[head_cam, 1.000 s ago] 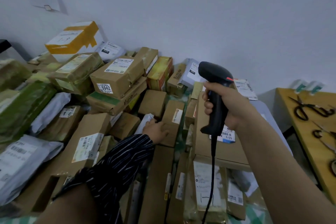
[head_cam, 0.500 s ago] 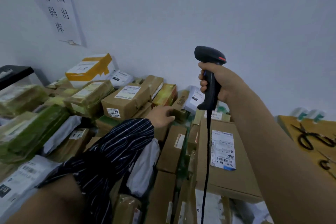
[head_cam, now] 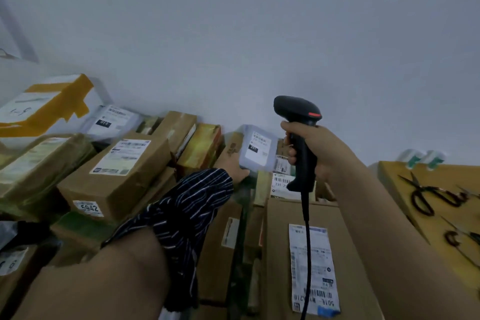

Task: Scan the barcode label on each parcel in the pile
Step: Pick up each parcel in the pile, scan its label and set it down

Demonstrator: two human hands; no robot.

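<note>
A pile of cardboard boxes and mailer bags fills the lower half of the view against a white wall. My right hand point(head_cam: 320, 150) grips the handle of a black corded barcode scanner point(head_cam: 296, 112), held upright above the pile. My left hand point(head_cam: 235, 167), in a dark striped sleeve, reaches to the back of the pile and holds the lower left edge of a small grey parcel point(head_cam: 257, 148) with a white label. That parcel is tilted up, just left of the scanner. A large brown box point(head_cam: 285, 254) with a long white barcode label lies under my right forearm.
A brown box marked 5942 point(head_cam: 117, 171) sits at the left, with a white box with orange tape point(head_cam: 49, 106) behind it. At the right stands a wooden table point(head_cam: 426, 215) with black scissors point(head_cam: 426, 197) and tape rolls point(head_cam: 422, 158).
The view tilted back down a little. My left hand has reached farther back and taken hold of the small grey parcel. The scanner stays upright in my right hand.
</note>
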